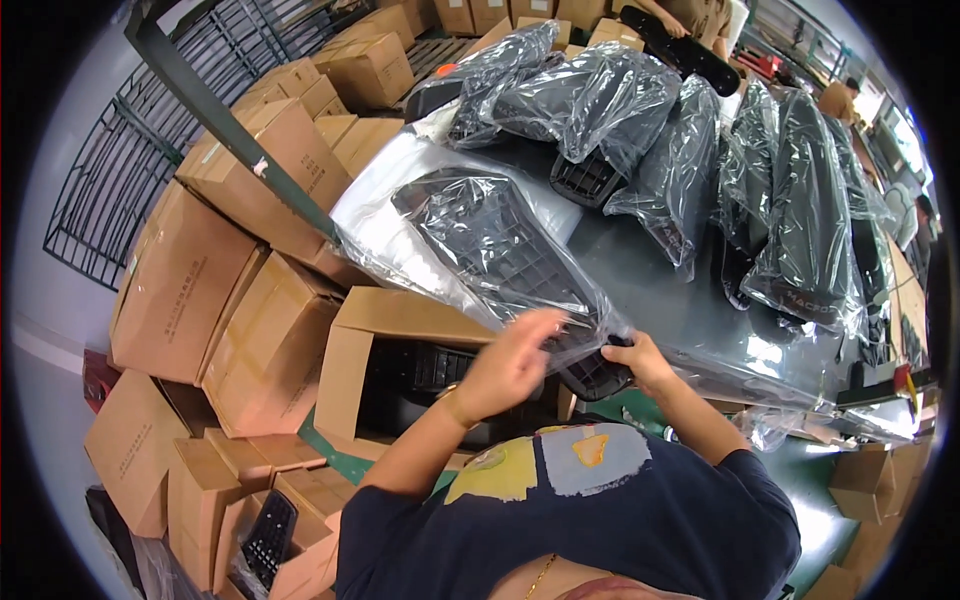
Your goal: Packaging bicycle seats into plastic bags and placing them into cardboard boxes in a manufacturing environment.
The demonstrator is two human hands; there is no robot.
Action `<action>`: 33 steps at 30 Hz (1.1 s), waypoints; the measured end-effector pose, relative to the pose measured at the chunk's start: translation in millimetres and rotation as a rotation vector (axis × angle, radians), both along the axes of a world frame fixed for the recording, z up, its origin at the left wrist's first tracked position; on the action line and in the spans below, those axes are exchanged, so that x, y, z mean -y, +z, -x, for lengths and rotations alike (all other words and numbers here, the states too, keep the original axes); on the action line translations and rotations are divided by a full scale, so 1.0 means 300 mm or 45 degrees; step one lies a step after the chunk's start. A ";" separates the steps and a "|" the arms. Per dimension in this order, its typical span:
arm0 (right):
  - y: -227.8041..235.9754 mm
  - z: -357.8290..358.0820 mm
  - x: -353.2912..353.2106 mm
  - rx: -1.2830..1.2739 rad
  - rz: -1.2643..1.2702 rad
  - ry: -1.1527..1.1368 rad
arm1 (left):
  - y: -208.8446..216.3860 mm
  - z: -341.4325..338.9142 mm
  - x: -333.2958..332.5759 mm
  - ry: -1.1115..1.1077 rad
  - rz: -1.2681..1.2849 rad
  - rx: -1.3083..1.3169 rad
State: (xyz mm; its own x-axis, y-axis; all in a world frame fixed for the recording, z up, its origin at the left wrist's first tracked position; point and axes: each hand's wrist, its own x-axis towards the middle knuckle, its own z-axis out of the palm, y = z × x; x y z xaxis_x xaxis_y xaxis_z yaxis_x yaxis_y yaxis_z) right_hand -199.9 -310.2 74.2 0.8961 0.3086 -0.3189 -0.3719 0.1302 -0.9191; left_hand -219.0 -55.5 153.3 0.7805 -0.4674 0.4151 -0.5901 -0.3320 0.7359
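Note:
A long black plastic panel [510, 250] with a ribbed grid lies slanted across the table's near edge, mostly inside a clear plastic bag. Its near end [597, 378] sticks out of the bag toward me. My right hand [645, 362] is closed on that end, thumb on top. Over the bag's near part is my left hand [510, 365], slightly smeared by motion, with its fingers loosely stretched toward the panel. Whether it touches the film is hard to see. Below my left forearm stands an open carton [350, 375] with black plastic parts inside.
Several bagged black panels [805, 215] lie across the far and right parts of the dark table [640, 260]. White sheeting [375, 205] covers its left side. Stacked cartons [180, 285] crowd the left, beside a green metal post [230, 130]. Another person [700, 20] holds a black panel beyond the table.

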 end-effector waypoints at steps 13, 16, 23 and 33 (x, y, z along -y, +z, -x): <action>0.825 -0.210 -0.098 0.238 -0.133 0.605 | 0.190 -0.349 -0.286 0.556 0.164 0.808; 0.853 -0.235 0.042 0.876 -0.435 0.402 | 0.441 -0.258 -0.342 1.285 -0.296 1.060; 0.460 -0.323 -0.047 1.266 0.121 0.343 | 0.564 -0.333 -0.443 0.961 -0.149 1.005; 0.300 -0.404 -0.050 0.640 -0.538 -0.170 | 0.665 -0.605 0.266 -0.092 0.293 -0.068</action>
State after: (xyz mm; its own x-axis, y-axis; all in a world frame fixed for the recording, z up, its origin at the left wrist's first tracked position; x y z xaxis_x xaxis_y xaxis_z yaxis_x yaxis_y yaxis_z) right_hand -78.6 -295.2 164.1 0.9432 0.1915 0.2715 0.1327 0.5320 -0.8363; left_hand -37.4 -135.3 352.7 0.7724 -0.4204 0.4761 -0.5644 -0.1103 0.8181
